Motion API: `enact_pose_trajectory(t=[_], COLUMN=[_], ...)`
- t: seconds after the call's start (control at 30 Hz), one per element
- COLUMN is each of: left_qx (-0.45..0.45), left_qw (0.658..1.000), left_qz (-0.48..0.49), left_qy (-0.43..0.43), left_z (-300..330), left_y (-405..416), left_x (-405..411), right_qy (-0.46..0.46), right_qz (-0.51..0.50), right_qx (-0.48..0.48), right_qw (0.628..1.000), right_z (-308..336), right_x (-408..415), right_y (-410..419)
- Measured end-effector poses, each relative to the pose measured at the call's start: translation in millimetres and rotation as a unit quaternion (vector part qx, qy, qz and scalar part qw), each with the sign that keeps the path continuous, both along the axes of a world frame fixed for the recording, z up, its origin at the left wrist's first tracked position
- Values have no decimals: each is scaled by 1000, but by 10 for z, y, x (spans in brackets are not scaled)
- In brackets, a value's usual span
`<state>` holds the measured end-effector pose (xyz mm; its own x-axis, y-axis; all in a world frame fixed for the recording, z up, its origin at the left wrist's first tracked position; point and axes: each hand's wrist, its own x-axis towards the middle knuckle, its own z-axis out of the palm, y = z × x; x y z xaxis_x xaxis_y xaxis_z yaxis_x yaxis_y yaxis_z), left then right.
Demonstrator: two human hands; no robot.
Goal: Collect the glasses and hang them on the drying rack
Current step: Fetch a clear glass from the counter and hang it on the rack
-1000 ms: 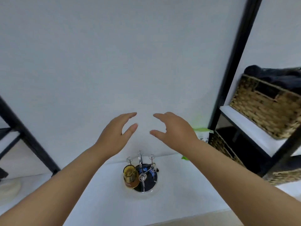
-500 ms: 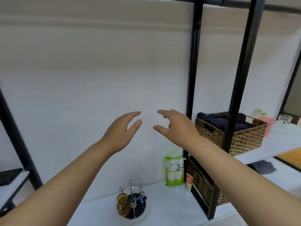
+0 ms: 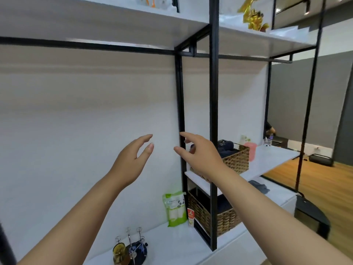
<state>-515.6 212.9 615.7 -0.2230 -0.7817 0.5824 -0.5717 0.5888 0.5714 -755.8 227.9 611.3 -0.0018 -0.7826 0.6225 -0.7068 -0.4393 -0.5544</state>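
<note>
Both hands (image 3: 131,163) (image 3: 202,155) raised, fingers spread, holding nothing. Clear glass (image 3: 267,142) on shelf (image 3: 271,157) at 2 o'clock; rack (image 3: 130,249) on worktop (image 3: 172,243) at 6. Glass likely light, slick, fragile: grip mid-wall.

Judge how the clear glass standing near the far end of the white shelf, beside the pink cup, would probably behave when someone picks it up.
The clear glass looks thin-walled and see-through, so probably light but breakable. Its smooth sides may be slippery in a loose grip. It stands upright close to the white shelf's far end, so a careless nudge might tip it off.
</note>
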Motion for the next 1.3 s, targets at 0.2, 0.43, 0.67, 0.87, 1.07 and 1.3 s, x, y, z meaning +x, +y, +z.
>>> enact_pose_trajectory(t=[0.2, 0.43, 0.67, 0.87, 1.07, 1.3], left_qx=[-18, -23, -13, 1, 22, 26], left_qw=[998, 995, 991, 985, 977, 968], left_qz=[-50, -101, -134, -171, -213, -249], left_qy=[25, 17, 4, -13, -13, -1], left_z=[196, 169, 103, -15, -136, -152], left_y=[-57, -289, -641, -1008, -1515, -2417], left_x=[-875, -2255, -3527, -4468, -5292, -6286], right_qy=[-11, -24, -59, -72, -69, -40], right_qz=[-32, -69, -85, -118, -181, -243], right_qx=[-14, -20, 0, -2, 5, 10], right_qw=[999, 997, 995, 990, 981, 969], right_z=[150, 188, 72, -44, -184, -145], right_x=[-823, -2069, -3292, -4145, -4959, -5758], right_y=[122, 101, -33, -168, -458, -1148])
